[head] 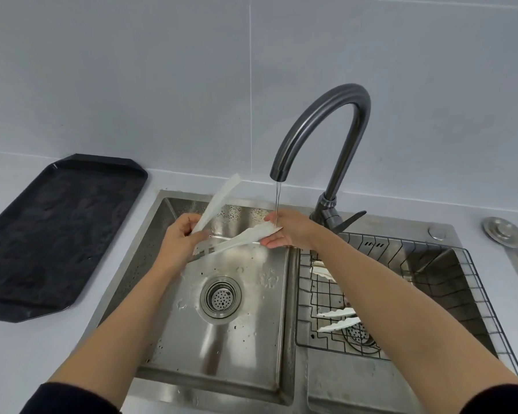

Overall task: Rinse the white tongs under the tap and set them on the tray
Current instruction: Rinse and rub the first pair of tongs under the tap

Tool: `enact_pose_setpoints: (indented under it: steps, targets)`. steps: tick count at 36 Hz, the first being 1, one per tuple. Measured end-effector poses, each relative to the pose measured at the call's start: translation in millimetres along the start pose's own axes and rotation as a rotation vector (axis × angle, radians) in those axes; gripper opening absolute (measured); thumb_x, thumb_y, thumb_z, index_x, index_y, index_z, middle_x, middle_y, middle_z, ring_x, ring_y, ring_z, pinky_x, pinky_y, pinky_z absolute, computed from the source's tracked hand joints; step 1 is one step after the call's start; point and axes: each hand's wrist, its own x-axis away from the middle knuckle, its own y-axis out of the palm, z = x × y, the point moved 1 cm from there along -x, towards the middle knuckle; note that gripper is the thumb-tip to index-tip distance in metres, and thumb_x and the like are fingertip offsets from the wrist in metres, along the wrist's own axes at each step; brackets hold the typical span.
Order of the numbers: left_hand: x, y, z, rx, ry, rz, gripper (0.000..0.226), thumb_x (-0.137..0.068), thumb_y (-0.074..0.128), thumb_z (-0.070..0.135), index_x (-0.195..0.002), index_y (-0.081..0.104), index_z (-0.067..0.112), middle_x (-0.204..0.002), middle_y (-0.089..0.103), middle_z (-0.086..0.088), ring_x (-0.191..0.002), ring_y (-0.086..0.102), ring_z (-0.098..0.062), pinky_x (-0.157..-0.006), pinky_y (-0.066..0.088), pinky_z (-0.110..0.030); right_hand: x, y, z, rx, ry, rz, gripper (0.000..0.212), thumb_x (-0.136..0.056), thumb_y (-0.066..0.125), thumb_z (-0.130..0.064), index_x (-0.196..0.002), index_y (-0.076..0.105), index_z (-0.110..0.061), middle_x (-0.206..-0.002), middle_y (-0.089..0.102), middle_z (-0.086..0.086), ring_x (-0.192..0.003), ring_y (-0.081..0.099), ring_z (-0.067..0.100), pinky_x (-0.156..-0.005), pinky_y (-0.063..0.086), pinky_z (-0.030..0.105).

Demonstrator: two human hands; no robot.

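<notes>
Over the left basin (192, 339), both hands hold the tongs (234, 239): left hand (181, 237) grips the hinge end, right hand (287, 230) pinches one tip under the tap (320, 135) stream. More tongs (338, 319) lie in the right rack (431, 264). The tray (54, 234) sits left on the desk (12, 354).

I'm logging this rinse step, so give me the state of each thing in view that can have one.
Tap: running, thin stream.
White tongs: spread open, one tip under the stream.
Left hand: grip shut on the tongs' hinge end.
Right hand: grip shut on the lower arm's tip.
Tray: on the counter, nothing on it.
Left basin: wet, drain unplugged.
Wire basket: holds more white tongs.
</notes>
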Motion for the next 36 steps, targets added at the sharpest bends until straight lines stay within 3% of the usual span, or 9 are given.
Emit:
enact_pose_setpoints:
  steps: [5,12,16,19,24,26,28,33,36]
  targets:
    - [3,5,-23,-0.131,-0.063,-0.043,0.007,-0.092,0.050,0.009,-0.095,0.054,0.015,-0.081,0.059,-0.001,-0.071,0.055,-0.014,-0.067,0.045,-0.021,-4,5,10,-0.019,0.006,0.166,0.025,-0.101,0.037,-0.019,-0.118,0.047,-0.004,-0.073,0.061,0.016,-0.053,0.065,0.021,-0.060,0.059,0.032]
    - [18,33,-74,-0.267,-0.278,-0.103,0.017,-0.097,0.040,0.019,-0.107,0.041,0.005,-0.106,0.061,-0.019,-0.078,0.061,-0.026,-0.055,0.045,-0.030,-22,22,48,0.191,0.041,0.365,0.037,-0.097,0.039,-0.015,-0.132,0.039,-0.004,-0.083,0.055,0.009,-0.060,0.056,0.020,-0.058,0.055,0.032]
    - [31,50,-99,-0.398,-0.378,-0.185,0.004,-0.097,0.036,0.012,-0.094,0.036,0.009,-0.085,0.052,-0.014,-0.070,0.056,-0.028,-0.059,0.049,-0.032,-28,33,84,0.256,0.109,0.364,0.050,-0.095,0.044,-0.008,-0.141,0.027,-0.003,-0.119,0.053,0.017,-0.091,0.060,0.025,-0.072,0.057,0.029]
    - [39,60,-119,-0.386,-0.477,-0.246,0.008,-0.096,0.034,0.007,-0.102,0.032,0.011,-0.092,0.050,-0.013,-0.069,0.057,-0.027,-0.063,0.053,-0.039,-34,43,114,0.226,0.186,0.335,0.064,-0.092,0.044,-0.001,-0.148,0.012,-0.007,-0.140,0.041,0.018,-0.108,0.058,0.030,-0.084,0.055,0.036]
    - [49,71,-151,-0.447,-0.598,-0.307,0.012,-0.093,0.040,0.002,-0.100,0.032,0.008,-0.078,0.049,-0.007,-0.057,0.044,-0.013,-0.037,0.040,-0.011,-43,59,161,0.079,0.370,0.272,0.060,-0.085,0.050,-0.003,-0.140,0.026,-0.007,-0.106,0.047,0.012,-0.090,0.051,0.025,-0.061,0.042,0.030]
    - [49,71,-164,-0.458,-0.621,-0.313,0.013,-0.094,0.039,0.009,-0.104,0.046,0.005,-0.098,0.063,-0.015,-0.077,0.059,-0.027,-0.064,0.055,-0.022,-46,60,176,0.044,0.409,0.277,0.054,-0.082,0.050,-0.003,-0.134,0.035,-0.004,-0.090,0.049,0.007,-0.076,0.050,0.020,-0.056,0.042,0.025]
    - [48,72,-179,-0.505,-0.633,-0.383,0.028,-0.092,0.040,0.013,-0.114,0.057,0.005,-0.120,0.063,-0.019,-0.107,0.060,-0.034,-0.091,0.050,-0.035,-45,63,183,-0.010,0.419,0.271,0.051,-0.082,0.049,-0.001,-0.132,0.040,-0.005,-0.091,0.052,0.007,-0.074,0.049,0.016,-0.056,0.041,0.023]
    - [54,76,-190,-0.616,-0.638,-0.501,0.030,-0.089,0.045,0.011,-0.111,0.063,-0.001,-0.121,0.063,-0.020,-0.113,0.059,-0.032,-0.091,0.047,-0.034,-40,65,193,-0.053,0.445,0.275,0.052,-0.087,0.044,0.004,-0.136,0.034,-0.010,-0.132,0.047,0.009,-0.118,0.045,0.027,-0.096,0.038,0.037]
    - [55,79,-195,-0.617,-0.644,-0.506,0.028,-0.089,0.044,0.008,-0.106,0.064,-0.002,-0.117,0.065,-0.020,-0.108,0.061,-0.032,-0.090,0.049,-0.035,-41,67,203,-0.078,0.487,0.282,0.058,-0.089,0.045,-0.002,-0.143,0.026,-0.012,-0.143,0.041,0.010,-0.130,0.040,0.029,-0.104,0.034,0.038]
